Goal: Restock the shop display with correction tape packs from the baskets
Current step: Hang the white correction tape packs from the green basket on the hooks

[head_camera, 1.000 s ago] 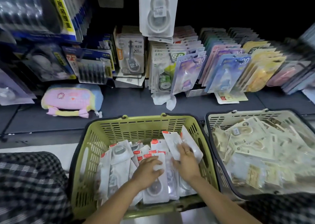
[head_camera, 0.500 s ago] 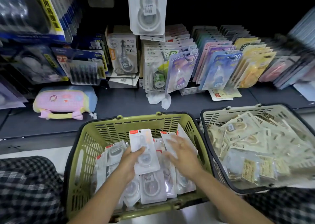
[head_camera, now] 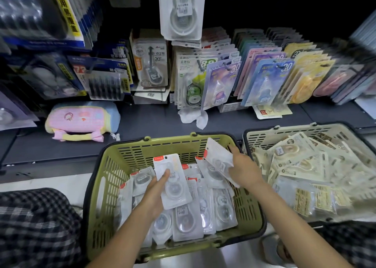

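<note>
**Both hands holding packs over the green basket**

Head view: a green slotted plastic basket sits in front of a dark shelf, its far rim just short of the shelf edge, and its right wall is close beside a cream slotted plastic basket filled with beige packets. The green basket holds a loose layer of clear-and-white correction tape blister packs with red top corners, mostly lying flat with long axes running front to back.

The left hand is closed on one white correction tape pack — thumb across its face, the pack near upright, red-tabbed end pointing away toward the shelf, long axis roughly front to back. The right hand grips a second white pack at the basket's far right corner; it tilts, top end up and to the left.

Open shelf surface lies between the basket rim and the angled rows of display cards. A pink and blue plush pouch lies on the shelf to the left — clear of both hands.
</note>
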A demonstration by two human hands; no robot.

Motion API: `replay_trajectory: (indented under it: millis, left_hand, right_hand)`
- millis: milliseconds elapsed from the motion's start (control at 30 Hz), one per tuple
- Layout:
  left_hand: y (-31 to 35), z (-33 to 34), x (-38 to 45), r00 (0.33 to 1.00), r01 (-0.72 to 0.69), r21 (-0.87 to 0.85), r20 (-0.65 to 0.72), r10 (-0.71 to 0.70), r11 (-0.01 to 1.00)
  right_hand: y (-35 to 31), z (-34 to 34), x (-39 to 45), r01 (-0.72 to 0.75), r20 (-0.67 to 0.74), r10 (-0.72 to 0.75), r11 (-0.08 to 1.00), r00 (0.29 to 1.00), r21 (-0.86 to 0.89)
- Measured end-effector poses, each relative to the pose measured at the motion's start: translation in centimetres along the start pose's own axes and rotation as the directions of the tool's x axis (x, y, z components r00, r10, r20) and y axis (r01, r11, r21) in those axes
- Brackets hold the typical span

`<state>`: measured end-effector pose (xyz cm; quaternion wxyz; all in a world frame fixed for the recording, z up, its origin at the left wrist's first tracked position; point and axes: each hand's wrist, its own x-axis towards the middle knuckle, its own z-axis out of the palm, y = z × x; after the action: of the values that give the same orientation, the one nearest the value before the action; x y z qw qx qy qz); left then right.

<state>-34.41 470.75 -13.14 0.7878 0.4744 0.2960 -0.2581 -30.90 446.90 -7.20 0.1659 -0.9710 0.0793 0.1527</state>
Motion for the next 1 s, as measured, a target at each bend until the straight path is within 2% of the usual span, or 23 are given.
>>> replay_trajectory:
  millis: [33, 67, 133, 167, 233, 300, 333, 400, 467, 500, 567, 633, 667, 733, 833, 900, 1000]
  left_hand:
    - [0.1, 0.1, 0.0, 1.000, -0.006, -0.014, 0.016, 0.006, 1.000]
    - [0.1, 0.1, 0.0, 0.999, -0.010, -0.027, 0.036, 0.011, 1.000]
    - [0.1, 0.3, -0.1, 0.995, -0.014, -0.040, 0.102, 0.018, 0.999]
    - [0.1, 0.6, -0.2, 0.989, -0.018, -0.039, 0.145, 0.024, 0.999]
    - [0.0, 1.1, -0.3, 0.982, -0.043, -0.041, 0.185, 0.050, 0.998]
    - [-0.1, 1.3, -0.2, 0.990, -0.078, -0.053, 0.117, 0.084, 0.996]
    - [-0.2, 1.1, -0.1, 0.994, -0.088, -0.054, 0.061, 0.091, 0.995]
    - [-0.5, 0.4, 0.1, 0.998, -0.069, -0.061, -0.014, 0.068, 0.996]
    - [-0.6, -0.4, 0.1, 0.998, -0.040, -0.073, -0.048, 0.036, 0.997]
    - [-0.6, -0.7, 0.1, 0.998, -0.024, -0.086, -0.053, 0.019, 0.996]
    - [-0.5, -1.2, -0.1, 0.999, 0.010, -0.124, -0.040, -0.015, 0.992]
    - [-0.5, -1.5, -0.1, 0.999, 0.026, -0.134, -0.017, -0.029, 0.991]
    - [-0.5, -1.7, -0.1, 1.000, 0.026, -0.125, -0.011, -0.027, 0.992]
    - [-0.5, -2.0, -0.2, 1.000, 0.020, -0.106, -0.012, -0.022, 0.994]
    - [-0.7, -2.4, -0.2, 1.000, 0.018, -0.102, -0.013, -0.020, 0.995]
    - [-0.7, -2.5, -0.2, 1.000, 0.009, -0.109, -0.002, -0.010, 0.994]
    - [-0.8, -2.3, -0.3, 0.999, 0.002, -0.110, 0.034, 0.002, 0.994]
  right_hand:
    - [-0.1, -0.7, -0.3, -0.001, 0.016, -0.002, 0.985, 1.000, 0.172]
    - [-0.4, -1.1, -0.7, -0.007, 0.043, -0.012, 0.915, 0.999, 0.403]
    - [-1.8, -0.6, -2.2, -0.065, 0.150, -0.090, 0.608, 0.985, 0.791]
    - [-2.5, 0.6, -2.8, -0.116, 0.205, -0.133, 0.486, 0.970, 0.866]
    - [-4.1, 3.7, -3.8, -0.209, 0.298, -0.171, 0.406, 0.939, 0.890]
    - [-4.9, 6.4, -3.8, -0.227, 0.322, -0.177, 0.414, 0.930, 0.881]
    - [-4.9, 7.1, -3.4, -0.189, 0.292, -0.170, 0.450, 0.941, 0.873]
    - [-4.0, 7.5, -1.8, -0.081, 0.150, -0.066, 0.600, 0.986, 0.796]
    - [-1.9, 7.5, 0.3, -0.044, -0.008, 0.059, 0.815, 0.998, 0.577]
    - [-0.8, 7.6, 1.2, -0.074, -0.002, 0.084, 0.887, 0.996, 0.455]
    - [0.5, 8.1, 2.1, -0.143, 0.151, 0.103, 0.949, 0.983, 0.283]
    - [0.9, 9.0, 2.3, -0.203, 0.280, 0.136, 0.952, 0.950, 0.229]
    - [0.9, 9.5, 2.3, -0.218, 0.272, 0.153, 0.949, 0.950, 0.229]
    - [1.0, 10.4, 2.3, -0.228, 0.181, 0.184, 0.938, 0.966, 0.263]
    - [0.5, 10.2, 1.6, -0.229, 0.118, 0.202, 0.927, 0.972, 0.298]
    - [-0.3, 9.6, 0.6, -0.219, 0.054, 0.215, 0.892, 0.975, 0.396]
    - [-3.0, 8.8, -2.1, -0.097, -0.040, 0.141, 0.834, 0.989, 0.544]
